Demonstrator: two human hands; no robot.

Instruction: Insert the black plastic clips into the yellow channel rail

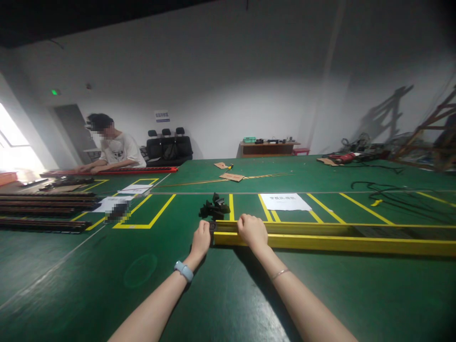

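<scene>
A long yellow channel rail (331, 243) lies across the green table and runs out of view at the right. My right hand (252, 230) is closed over its walls near the left end. At that end my left hand (202, 236) is closed on a small black end piece (213, 227), which sits against the rail's opening; how far it reaches inside is hidden. Just behind the rail's end is a pile of black plastic parts (214, 207). A light blue band is on my left wrist and a thin bracelet on my right.
The green table (89, 285) carries yellow tape lines and a paper sheet (286, 202) behind the rail. Black rails (42, 204) lie at left. Across the table, a person (119, 149) works at a red rail (142, 170). Black cables (384, 190) lie at right.
</scene>
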